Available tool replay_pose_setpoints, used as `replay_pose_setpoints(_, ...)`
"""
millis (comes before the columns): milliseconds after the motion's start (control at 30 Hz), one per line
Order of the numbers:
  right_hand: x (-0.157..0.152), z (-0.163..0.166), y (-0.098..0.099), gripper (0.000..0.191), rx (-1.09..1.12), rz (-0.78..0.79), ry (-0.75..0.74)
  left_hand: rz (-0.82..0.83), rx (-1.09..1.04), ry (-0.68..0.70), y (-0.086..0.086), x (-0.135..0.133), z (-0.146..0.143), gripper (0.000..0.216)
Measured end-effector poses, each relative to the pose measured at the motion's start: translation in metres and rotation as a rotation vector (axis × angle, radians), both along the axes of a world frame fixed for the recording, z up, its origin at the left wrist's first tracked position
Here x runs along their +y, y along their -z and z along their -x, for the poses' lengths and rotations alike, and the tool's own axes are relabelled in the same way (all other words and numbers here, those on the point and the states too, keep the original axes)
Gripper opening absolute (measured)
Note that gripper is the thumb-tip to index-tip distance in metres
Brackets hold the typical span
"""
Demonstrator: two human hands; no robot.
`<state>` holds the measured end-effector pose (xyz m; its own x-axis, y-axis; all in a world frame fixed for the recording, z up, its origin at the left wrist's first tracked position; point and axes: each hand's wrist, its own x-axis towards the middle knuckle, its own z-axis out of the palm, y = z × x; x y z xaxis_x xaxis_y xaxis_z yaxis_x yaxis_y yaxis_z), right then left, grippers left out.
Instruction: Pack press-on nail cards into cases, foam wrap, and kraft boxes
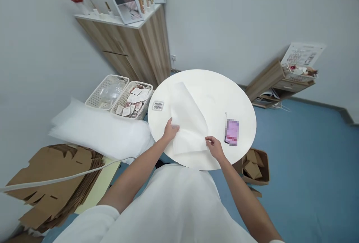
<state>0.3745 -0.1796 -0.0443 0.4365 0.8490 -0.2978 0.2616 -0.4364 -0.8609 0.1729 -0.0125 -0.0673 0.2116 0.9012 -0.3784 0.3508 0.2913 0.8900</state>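
Note:
A thin white packing foam sheet point(189, 117) lies partly raised over the round white table point(235, 97). My left hand point(171, 131) grips its left edge, thumb on top. At the sheet's lower right edge, my right hand point(214, 147) pinches it between thumb and fingers. To the left of the sheet sits a small clear tray point(158, 105) with several round items in it, too small to name. A phone with a purple cover point(232, 132), partly blurred out, rests to the right of my right hand.
Left of the table stand two white baskets point(95, 89), one with cards, beside a stack of white foam sheets point(103, 129) and flattened cardboard boxes point(58, 179). A carton point(265, 170) of brown boxes sits on the floor at right. A wooden cabinet point(134, 48) stands behind.

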Motion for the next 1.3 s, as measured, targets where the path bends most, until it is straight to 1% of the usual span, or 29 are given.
replay_pose_setpoints(133,-0.028,-0.007,0.022,0.032,0.042,0.107,-0.06,0.01,0.201,-0.005,0.02,-0.005,-0.017,0.076)
replay_pose_setpoints(233,-0.041,-0.007,0.032,0.034,0.03,0.168,-0.128,0.034,0.292,0.021,0.028,-0.009,-0.024,0.075)
replay_pose_setpoints(367,-0.05,-0.007,0.038,0.038,-0.049,0.196,-0.259,0.002,0.361,0.081,0.028,-0.01,-0.031,0.071)
replay_pose_setpoints(433,-0.053,-0.007,0.037,0.04,-0.149,0.213,-0.316,-0.041,0.404,0.109,0.026,-0.009,-0.034,0.07)
replay_pose_setpoints(500,-0.053,-0.007,0.035,0.043,-0.311,0.222,-0.331,-0.134,0.465,0.13,0.021,-0.011,-0.034,0.072)
replay_pose_setpoints(567,-0.049,-0.009,0.033,0.044,-0.489,0.199,-0.326,-0.29,0.568,0.176,0.016,-0.018,-0.032,0.072)
replay_pose_setpoints(600,-0.045,-0.01,0.033,0.044,-0.564,0.171,-0.335,-0.379,0.629,0.232,0.013,-0.022,-0.031,0.072)
replay_pose_setpoints(633,-0.039,-0.012,0.032,0.044,-0.623,0.138,-0.358,-0.459,0.689,0.32,0.011,-0.028,-0.03,0.071)
replay_pose_setpoints(700,-0.026,-0.015,0.033,0.046,-0.701,0.073,-0.436,-0.556,0.782,0.548,0.007,-0.04,-0.028,0.07)
replay_pose_setpoints(767,-0.013,-0.018,0.035,0.05,-0.739,0.048,-0.522,-0.564,0.852,0.75,0.007,-0.049,-0.028,0.075)
replay_pose_setpoints(800,-0.007,-0.018,0.037,0.053,-0.749,0.061,-0.554,-0.547,0.884,0.817,0.007,-0.052,-0.029,0.079)
replay_pose_setpoints(867,-0.002,-0.018,0.041,0.057,-0.759,0.112,-0.59,-0.509,0.928,0.904,0.01,-0.051,-0.03,0.086)
replay_pose_setpoints(933,-0.003,-0.014,0.044,0.058,-0.76,0.161,-0.593,-0.498,0.92,0.957,0.014,-0.045,-0.03,0.091)
replay_pose_setpoints(1000,-0.007,-0.009,0.046,0.055,-0.749,0.181,-0.572,-0.508,0.861,0.986,0.016,-0.035,-0.028,0.092)
replay_pose_setpoints(1167,-0.013,0.001,0.047,0.045,-0.705,0.182,-0.481,-0.513,0.672,1.002,0.018,-0.016,-0.023,0.092)
replay_pose_setpoints(1300,-0.01,0.004,0.045,0.044,-0.686,0.199,-0.449,-0.48,0.622,1.012,0.019,-0.012,-0.02,0.091)
